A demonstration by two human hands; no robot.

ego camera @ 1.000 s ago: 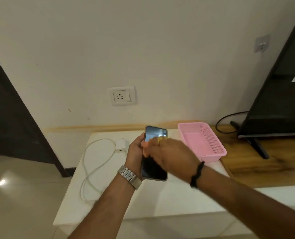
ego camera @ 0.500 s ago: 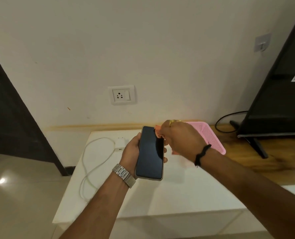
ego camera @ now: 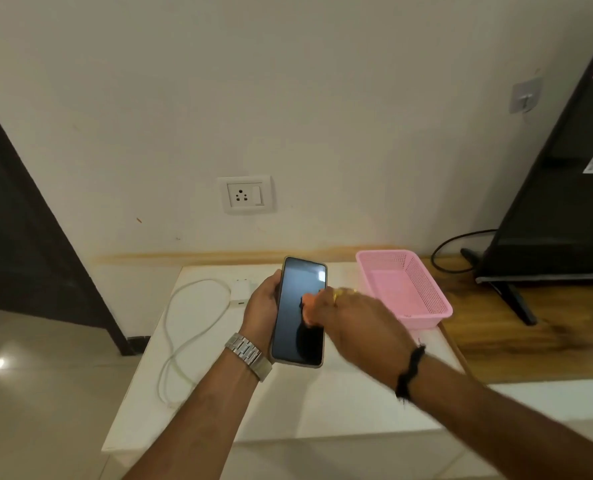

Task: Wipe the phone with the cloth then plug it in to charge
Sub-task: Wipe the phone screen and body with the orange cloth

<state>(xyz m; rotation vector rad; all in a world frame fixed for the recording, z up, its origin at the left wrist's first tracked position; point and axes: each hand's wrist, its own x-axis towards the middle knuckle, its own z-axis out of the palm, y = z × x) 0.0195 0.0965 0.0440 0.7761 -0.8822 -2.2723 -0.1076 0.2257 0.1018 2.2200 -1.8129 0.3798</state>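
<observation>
My left hand grips a dark-screened phone by its left edge, screen up, above the white table. My right hand presses a small orange cloth against the middle of the screen; most of the cloth is hidden under my fingers. A white charger adapter lies on the table left of the phone, and its white cable loops toward the table's left edge. A white wall socket with a switch sits on the wall above the table.
A pink plastic basket stands at the table's back right. Further right, a black TV on a stand rests on a wooden surface, with a black cable behind it. A dark doorway is at left.
My right hand with the cloth went up to the phone's top right corner, then came back down to the middle of the screen. The left hand tilted the phone slightly.
</observation>
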